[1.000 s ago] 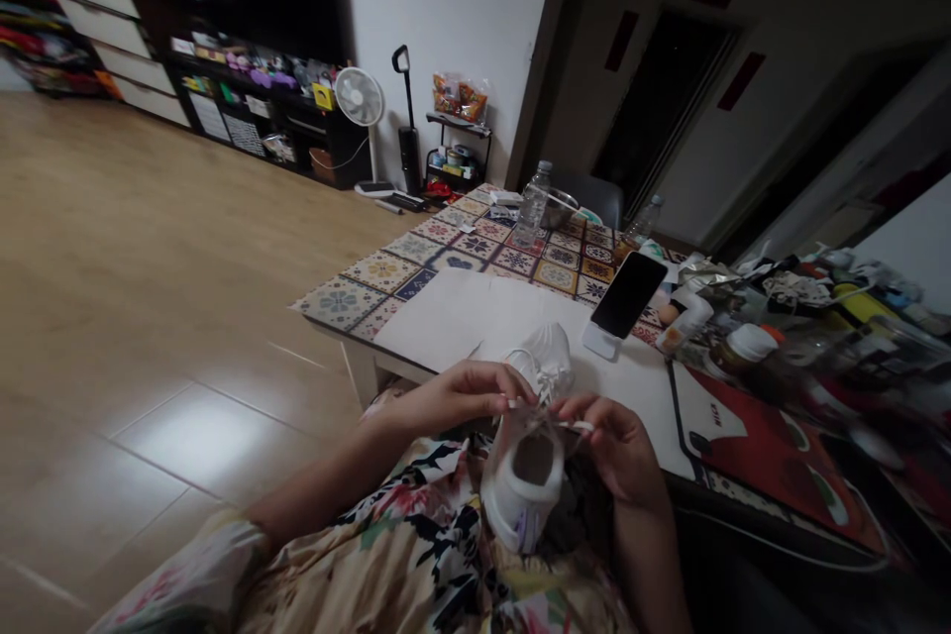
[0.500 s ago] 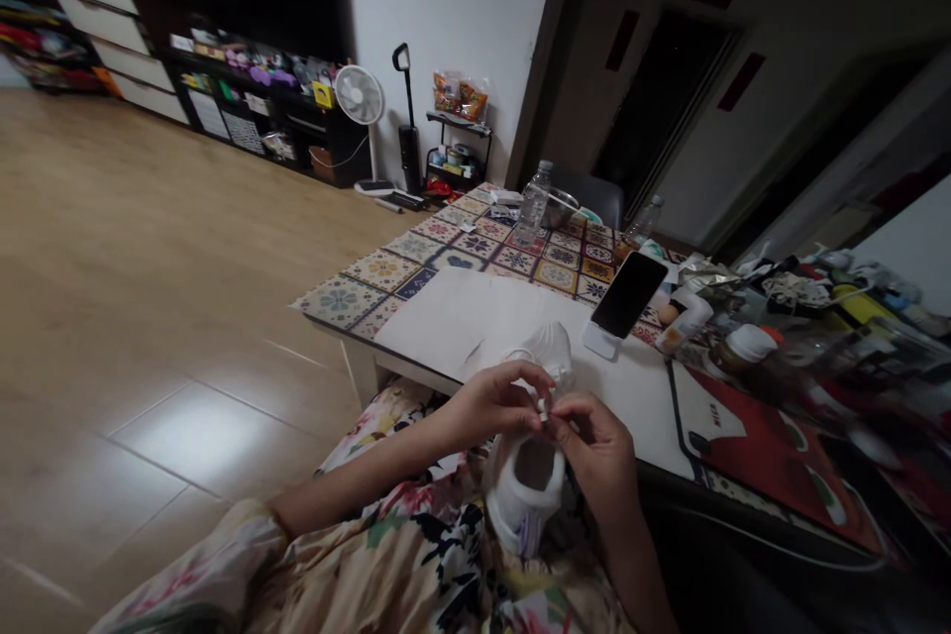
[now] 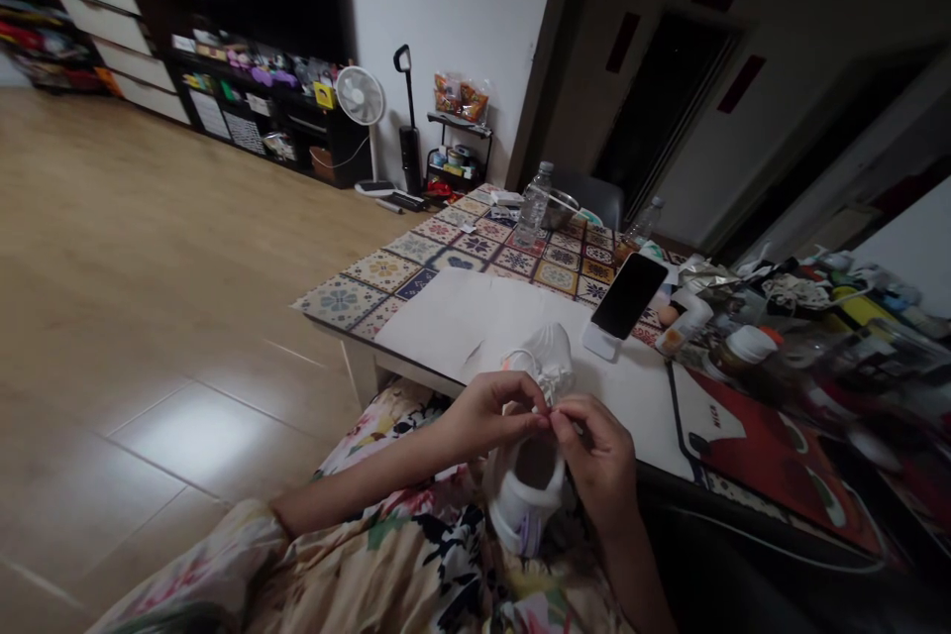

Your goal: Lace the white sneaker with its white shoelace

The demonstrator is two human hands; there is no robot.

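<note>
A white sneaker (image 3: 512, 505) with lilac trim rests on my lap, its heel and dark opening towards me. Its laced front (image 3: 551, 347) reaches over the edge of the table, partly hidden by my hands. Above the opening, my left hand (image 3: 501, 411) pinches thumb and forefinger together at what appears to be the white shoelace. Fingertips of my right hand (image 3: 596, 441) meet the left ones there, also closed in a pinch. Hardly any of the lace shows between the fingers.
A white sheet (image 3: 461, 317) covers the near part of the patterned table (image 3: 416, 248). On it a phone (image 3: 631, 295) leans on a white stand. To the right lie a red tablet case (image 3: 773, 456), a jar (image 3: 743, 349) and much clutter. Farther back stands a plastic bottle (image 3: 533, 203).
My fingertips have come together, and the small white piece seen between them before is now covered. The sneaker has hardly moved.
</note>
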